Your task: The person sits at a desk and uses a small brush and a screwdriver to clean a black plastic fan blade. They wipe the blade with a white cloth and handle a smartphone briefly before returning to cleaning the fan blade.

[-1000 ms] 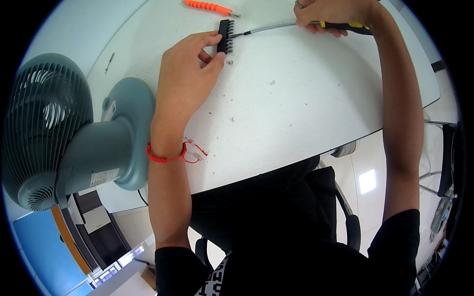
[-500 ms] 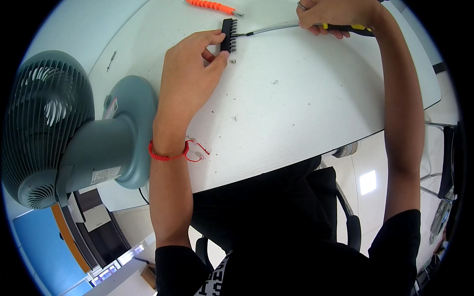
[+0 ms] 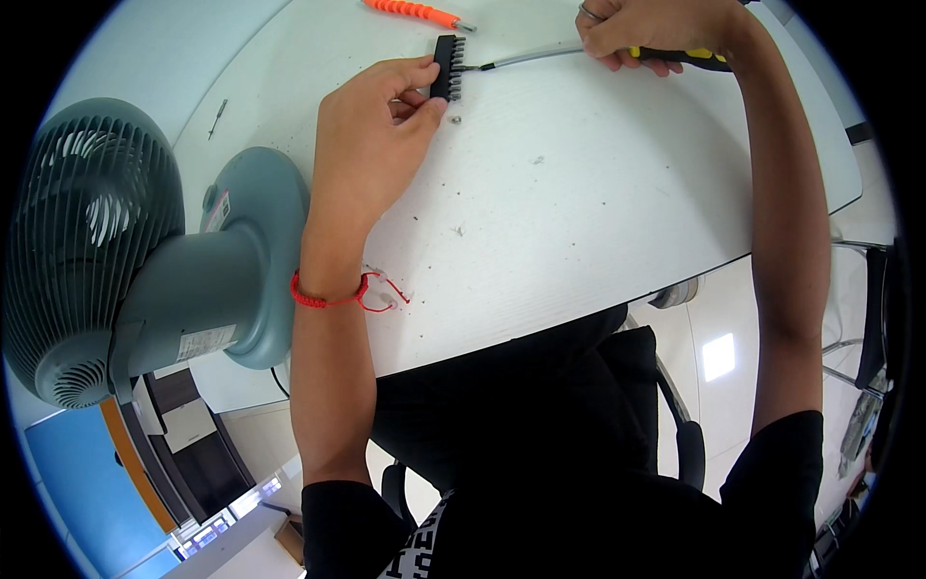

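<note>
Between the thumb and fingers of my left hand (image 3: 381,121) is a black bit holder (image 3: 445,69) with a row of several metal screwdriver bits pointing right. My right hand (image 3: 637,37) is closed around a screwdriver (image 3: 535,55) with a black and yellow handle and a long silver shaft. The shaft points left, and its dark tip meets one of the bits near the middle of the row. Whether that bit is seated in the tip I cannot tell. A tiny metal piece (image 3: 456,120) lies on the white table (image 3: 579,183) just below the holder.
Beyond the bit holder lies an orange flexible shaft (image 3: 415,12) with a metal end. A grey-green desk fan (image 3: 207,261) stands on the left. Near its base lies a small thin metal bit (image 3: 219,118). The table's near edge curves in front of my body.
Almost nothing differs. My left hand and the bit holder have shifted very slightly, while the screwdriver keeps its place against the row of bits.
</note>
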Tool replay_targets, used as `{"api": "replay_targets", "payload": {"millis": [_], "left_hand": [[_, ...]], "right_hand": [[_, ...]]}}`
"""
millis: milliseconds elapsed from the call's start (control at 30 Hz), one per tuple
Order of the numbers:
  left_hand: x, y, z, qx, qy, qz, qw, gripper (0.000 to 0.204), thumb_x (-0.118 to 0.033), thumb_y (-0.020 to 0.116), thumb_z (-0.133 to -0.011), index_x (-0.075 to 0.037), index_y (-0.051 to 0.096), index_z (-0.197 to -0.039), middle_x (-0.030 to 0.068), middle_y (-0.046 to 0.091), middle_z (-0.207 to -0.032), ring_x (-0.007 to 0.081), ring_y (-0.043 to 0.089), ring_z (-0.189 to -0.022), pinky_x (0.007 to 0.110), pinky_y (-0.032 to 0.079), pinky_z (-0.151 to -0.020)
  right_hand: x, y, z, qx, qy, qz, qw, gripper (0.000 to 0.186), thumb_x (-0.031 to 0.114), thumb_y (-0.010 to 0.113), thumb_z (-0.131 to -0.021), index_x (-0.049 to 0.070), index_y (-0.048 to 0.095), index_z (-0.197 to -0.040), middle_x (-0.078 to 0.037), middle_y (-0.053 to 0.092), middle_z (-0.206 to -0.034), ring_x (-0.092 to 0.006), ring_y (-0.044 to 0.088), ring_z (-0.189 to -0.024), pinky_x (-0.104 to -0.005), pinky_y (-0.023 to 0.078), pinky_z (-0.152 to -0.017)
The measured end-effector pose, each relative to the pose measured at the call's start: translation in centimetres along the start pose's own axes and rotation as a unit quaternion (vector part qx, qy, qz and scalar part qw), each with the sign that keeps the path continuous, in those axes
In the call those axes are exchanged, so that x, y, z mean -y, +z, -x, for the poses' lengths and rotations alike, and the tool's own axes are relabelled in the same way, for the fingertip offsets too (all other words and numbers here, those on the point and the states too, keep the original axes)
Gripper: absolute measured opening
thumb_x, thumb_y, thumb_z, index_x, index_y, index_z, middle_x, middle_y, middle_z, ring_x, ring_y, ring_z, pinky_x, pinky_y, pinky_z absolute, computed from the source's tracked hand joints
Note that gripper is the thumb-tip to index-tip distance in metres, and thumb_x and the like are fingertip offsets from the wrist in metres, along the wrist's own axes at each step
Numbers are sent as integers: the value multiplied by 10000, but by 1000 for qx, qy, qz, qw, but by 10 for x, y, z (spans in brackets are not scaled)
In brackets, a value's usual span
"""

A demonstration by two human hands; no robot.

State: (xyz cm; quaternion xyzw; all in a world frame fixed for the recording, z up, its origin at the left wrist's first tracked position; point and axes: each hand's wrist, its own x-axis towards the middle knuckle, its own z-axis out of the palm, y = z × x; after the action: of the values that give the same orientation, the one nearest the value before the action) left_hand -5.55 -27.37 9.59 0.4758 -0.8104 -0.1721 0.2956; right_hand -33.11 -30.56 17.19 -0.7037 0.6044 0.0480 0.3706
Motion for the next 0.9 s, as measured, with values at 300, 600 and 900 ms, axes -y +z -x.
{"api": "replay_targets", "payload": {"millis": [300, 600, 900], "left_hand": [[-4, -1, -1, 5, -26, 27, 999, 305, -9, 722, -840, -3, 713, -1145, 91, 735, -1092, 168, 710, -845, 281, 583, -828], [-11, 1, -2, 32, -4, 59, 998, 302, -29, 707, -858, -30, 723, -1160, 110, 740, -1063, 187, 712, -880, 291, 571, -860], [-16, -3, -1, 72, -70, 57, 993, 386, -49, 697, -888, -113, 688, -1268, 62, 690, -1072, 153, 644, -909, 273, 538, -844]], "right_hand": [[-5, -3, 3, 25, -30, -35, 999, 207, 210, 615, -877, 35, 688, -793, -17, 596, -677, -117, 541, -585, -275, 430, -541], [-9, -3, -3, 52, -65, -17, 996, 244, 241, 640, -890, 12, 715, -855, -26, 625, -723, -123, 570, -610, -270, 452, -556], [-9, -5, -1, 52, -53, -25, 997, 250, 248, 646, -887, 12, 698, -824, -34, 625, -710, -123, 568, -601, -274, 446, -550]]}}
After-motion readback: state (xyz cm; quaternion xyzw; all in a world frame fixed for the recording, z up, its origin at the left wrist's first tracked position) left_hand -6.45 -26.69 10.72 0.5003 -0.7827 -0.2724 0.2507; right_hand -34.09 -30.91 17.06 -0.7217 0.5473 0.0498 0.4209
